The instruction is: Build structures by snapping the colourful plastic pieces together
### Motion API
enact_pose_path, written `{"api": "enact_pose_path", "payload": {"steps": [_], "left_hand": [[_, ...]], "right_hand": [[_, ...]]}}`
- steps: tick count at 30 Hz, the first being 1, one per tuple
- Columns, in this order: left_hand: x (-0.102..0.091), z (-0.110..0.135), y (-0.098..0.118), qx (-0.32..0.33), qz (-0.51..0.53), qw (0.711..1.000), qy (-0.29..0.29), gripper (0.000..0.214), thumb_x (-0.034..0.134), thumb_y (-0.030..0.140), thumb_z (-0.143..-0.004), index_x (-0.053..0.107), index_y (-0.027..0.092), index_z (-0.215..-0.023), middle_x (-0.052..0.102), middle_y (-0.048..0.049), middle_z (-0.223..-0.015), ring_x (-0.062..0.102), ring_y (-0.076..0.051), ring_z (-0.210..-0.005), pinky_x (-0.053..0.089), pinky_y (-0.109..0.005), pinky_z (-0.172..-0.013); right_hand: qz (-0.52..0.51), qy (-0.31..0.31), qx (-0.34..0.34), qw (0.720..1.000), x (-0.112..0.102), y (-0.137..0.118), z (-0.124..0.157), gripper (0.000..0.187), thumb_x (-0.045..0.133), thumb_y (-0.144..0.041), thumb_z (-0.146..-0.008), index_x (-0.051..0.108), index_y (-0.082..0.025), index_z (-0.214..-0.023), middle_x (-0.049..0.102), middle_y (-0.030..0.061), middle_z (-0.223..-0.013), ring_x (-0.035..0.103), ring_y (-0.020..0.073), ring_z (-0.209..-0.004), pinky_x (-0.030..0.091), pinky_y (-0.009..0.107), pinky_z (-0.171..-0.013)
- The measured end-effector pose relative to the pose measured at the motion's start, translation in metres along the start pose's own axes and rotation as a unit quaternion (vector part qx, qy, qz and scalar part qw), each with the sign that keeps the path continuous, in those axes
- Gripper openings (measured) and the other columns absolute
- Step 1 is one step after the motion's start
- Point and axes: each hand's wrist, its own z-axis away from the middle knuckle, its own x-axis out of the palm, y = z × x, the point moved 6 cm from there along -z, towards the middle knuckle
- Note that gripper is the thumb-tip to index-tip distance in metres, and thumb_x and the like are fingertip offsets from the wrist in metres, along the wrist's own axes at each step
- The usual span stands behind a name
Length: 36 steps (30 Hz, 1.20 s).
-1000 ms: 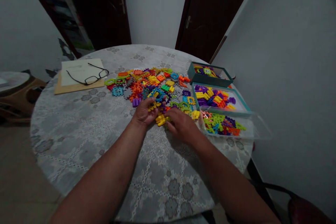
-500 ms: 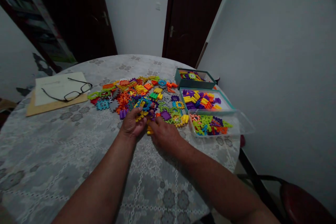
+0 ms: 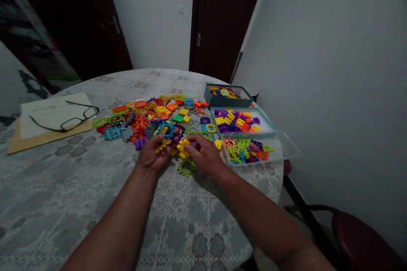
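Note:
A heap of colourful plastic interlocking pieces (image 3: pixel 152 116) is spread across the middle of a round table (image 3: pixel 79 186) with a lace-patterned cloth. My left hand (image 3: pixel 153 155) is closed on a cluster of yellow and blue pieces (image 3: pixel 163 133) at the near edge of the heap. Just to its right, my right hand (image 3: pixel 206 156) pinches a yellow piece (image 3: pixel 183 148) against that cluster. A green gear-shaped piece (image 3: pixel 186 166) lies on the cloth below my right fingers.
Two teal boxes (image 3: pixel 226 100) (image 3: pixel 267 123) and a clear tray (image 3: pixel 282 150) with sorted pieces stand at the right near the table edge. Black glasses (image 3: pixel 68 117) lie on papers over a brown envelope (image 3: pixel 41 135) at the left. A red chair (image 3: pixel 365 241) stands lower right; dark doors behind.
The camera view has swung right, so everything sits further left in frame. My hands stayed together at the heap's near edge, and the green gear piece now shows below my right hand.

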Motion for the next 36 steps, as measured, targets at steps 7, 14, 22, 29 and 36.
{"api": "enact_pose_path", "payload": {"steps": [7,14,22,29,36], "left_hand": [[0.0,-0.001,0.0,0.008,-0.005,1.0,-0.015,0.038,0.073,0.007,-0.076,0.075,0.015,-0.114,0.083,-0.0124,-0.101,0.081,-0.025,-0.088,0.069,-0.031,-0.073],[0.003,0.006,-0.007,-0.043,-0.007,0.999,-0.022,0.045,0.072,0.011,-0.078,0.072,0.014,-0.123,0.082,-0.015,-0.105,0.08,-0.024,-0.08,0.066,-0.028,-0.063],[0.003,0.002,-0.009,-0.029,-0.009,0.999,-0.043,0.05,0.072,0.011,-0.077,0.073,0.012,-0.127,0.082,-0.0173,-0.111,0.08,-0.025,-0.087,0.068,-0.031,-0.073],[0.01,0.008,-0.01,-0.03,-0.002,0.998,-0.06,0.05,0.074,0.01,-0.077,0.073,0.016,-0.127,0.082,-0.0156,-0.111,0.081,-0.027,-0.094,0.07,-0.033,-0.074],[0.014,0.014,-0.016,-0.043,0.001,0.996,-0.078,0.057,0.074,0.011,-0.079,0.071,0.016,-0.136,0.081,-0.0162,-0.116,0.082,-0.03,-0.102,0.07,-0.032,-0.075]], "right_hand": [[0.021,0.06,0.025,0.998,-0.082,0.021,-0.019,0.028,0.063,-0.044,-0.097,0.075,-0.021,-0.108,0.076,0.0023,-0.093,0.068,0.0193,-0.08,0.053,0.032,-0.075],[0.208,0.263,0.104,0.936,-0.179,0.082,-0.029,0.042,0.057,-0.036,-0.089,0.079,-0.016,-0.12,0.081,0.0154,-0.117,0.074,0.0303,-0.102,0.055,0.046,-0.1],[0.202,0.271,0.051,0.94,-0.162,0.078,-0.022,0.042,0.052,-0.033,-0.096,0.077,-0.015,-0.124,0.079,0.0177,-0.124,0.073,0.0306,-0.113,0.053,0.047,-0.107],[0.137,0.173,-0.096,0.971,-0.091,0.007,-0.015,0.028,0.05,-0.025,-0.101,0.076,-0.02,-0.11,0.078,0.0124,-0.113,0.072,0.0257,-0.111,0.054,0.041,-0.105],[0.036,0.061,-0.047,0.996,-0.036,0.001,-0.005,0.035,0.06,-0.034,-0.103,0.067,-0.023,-0.136,0.077,0.0107,-0.127,0.075,0.022,-0.104,0.06,0.037,-0.095]]}}
